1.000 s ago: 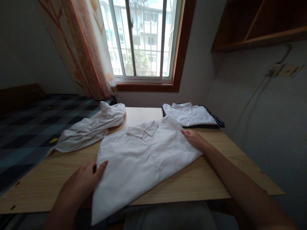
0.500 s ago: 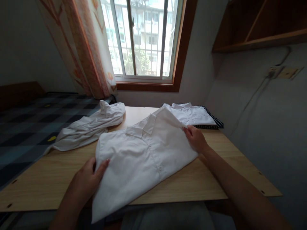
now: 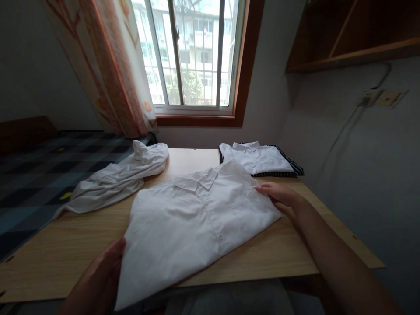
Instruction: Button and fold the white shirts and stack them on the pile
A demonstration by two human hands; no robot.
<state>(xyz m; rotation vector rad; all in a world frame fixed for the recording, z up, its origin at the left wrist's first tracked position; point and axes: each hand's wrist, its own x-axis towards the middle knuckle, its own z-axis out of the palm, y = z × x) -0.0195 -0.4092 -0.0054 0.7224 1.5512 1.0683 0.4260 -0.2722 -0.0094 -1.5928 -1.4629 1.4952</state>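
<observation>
A folded white shirt [image 3: 177,223] with a buttoned front lies slanted on the wooden board, its collar pointing away from me. Its near left corner hangs past the board's front edge. Beside the shirt's left edge is my left hand [image 3: 100,273], fingers extended and the tips touching the fabric; part of them is in shadow. At the right edge, my right hand [image 3: 280,194] reaches in with loosely stretched fingers, a fingertip resting on the cloth.
A crumpled white garment [image 3: 121,173] spreads across the board's left side toward the checked bed [image 3: 29,162]. Folded clothes [image 3: 262,158], white over dark striped, are stacked at the back right. The wooden tabletop [image 3: 229,267] ends close to me; a wall shelf [image 3: 357,57] hangs upper right.
The shirt has come down flatter onto the board, its raised right shoulder lowered. My left hand has slid down and outward from its edge; my right hand has loosened its pinch.
</observation>
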